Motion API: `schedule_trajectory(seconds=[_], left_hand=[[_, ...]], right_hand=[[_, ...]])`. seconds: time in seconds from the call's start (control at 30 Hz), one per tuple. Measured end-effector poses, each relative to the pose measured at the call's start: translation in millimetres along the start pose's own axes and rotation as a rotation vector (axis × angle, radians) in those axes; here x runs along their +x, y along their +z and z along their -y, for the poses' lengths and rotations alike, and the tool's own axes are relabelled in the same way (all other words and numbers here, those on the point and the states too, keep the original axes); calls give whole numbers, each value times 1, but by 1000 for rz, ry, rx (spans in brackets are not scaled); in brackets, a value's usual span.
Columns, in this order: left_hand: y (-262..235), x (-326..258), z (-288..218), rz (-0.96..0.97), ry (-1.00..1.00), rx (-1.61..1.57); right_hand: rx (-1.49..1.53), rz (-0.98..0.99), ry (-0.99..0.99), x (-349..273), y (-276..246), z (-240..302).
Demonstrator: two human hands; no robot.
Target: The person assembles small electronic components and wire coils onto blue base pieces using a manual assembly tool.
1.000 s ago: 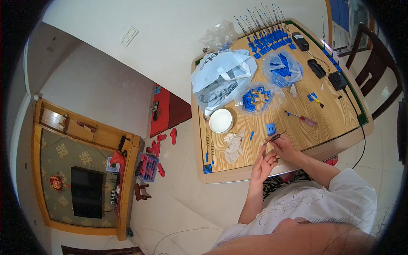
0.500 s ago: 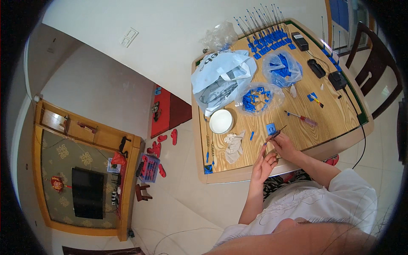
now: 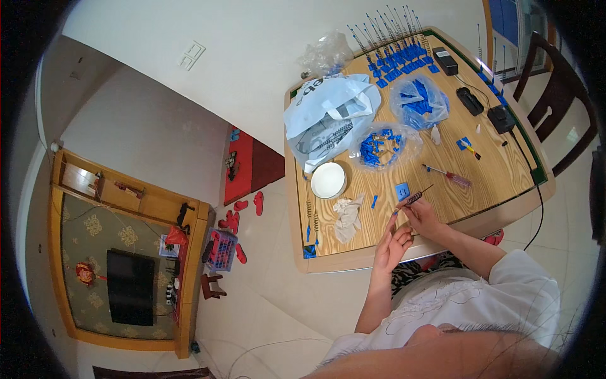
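Note:
My right hand point(image 3: 424, 218) is closed on a dark coiled spring antenna point(image 3: 415, 198) just above the table's near edge. The thin rod end of the antenna slants up and to the right. Beside it, my left hand point(image 3: 392, 246) is closed in a pinch at the fingertips, with a small blue piece point(image 3: 396, 213) showing there. Its other fingers are curled loosely. Just beyond my hands lies a blue square base point(image 3: 402, 191). A thin blue strip point(image 3: 375, 201) lies to the left, near a crumpled white cloth point(image 3: 348, 218).
Farther in stand a white bowl point(image 3: 329, 180), a plastic bag of blue and brass parts point(image 3: 380, 146), another bag of blue parts point(image 3: 419, 103) and a light blue bag point(image 3: 328, 117). A screwdriver point(image 3: 457, 179) lies at right. Several upright antennas point(image 3: 404, 57) line the far edge, near black adapters point(image 3: 502, 119).
The spring antenna in my right hand has tilted, its rod end now pointing farther right. My left hand has hardly moved.

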State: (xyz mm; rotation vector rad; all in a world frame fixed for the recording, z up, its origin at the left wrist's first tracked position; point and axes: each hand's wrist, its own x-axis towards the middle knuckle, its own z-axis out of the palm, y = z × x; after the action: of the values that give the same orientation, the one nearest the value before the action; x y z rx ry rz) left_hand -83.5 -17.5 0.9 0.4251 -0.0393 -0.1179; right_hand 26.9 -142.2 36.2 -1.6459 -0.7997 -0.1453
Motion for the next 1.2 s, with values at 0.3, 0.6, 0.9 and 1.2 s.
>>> schedule_trajectory(seconds=[0.3, 0.6, 0.9, 1.2], left_hand=[[3, -1, -3, -8, -18, -9], [-1, 0, -1, -27, -7, 17], [-1, 2, 0, 17, 1, 17], [39, 18, 3, -474, 377, 830]], right_hand=[[71, -70, -23, -3, 5, -5], [-105, 50, -57, 4, -4, 10], [-20, -10, -86, 7, 1, 1], [-10, 164, -197, 51, -27, 65]])
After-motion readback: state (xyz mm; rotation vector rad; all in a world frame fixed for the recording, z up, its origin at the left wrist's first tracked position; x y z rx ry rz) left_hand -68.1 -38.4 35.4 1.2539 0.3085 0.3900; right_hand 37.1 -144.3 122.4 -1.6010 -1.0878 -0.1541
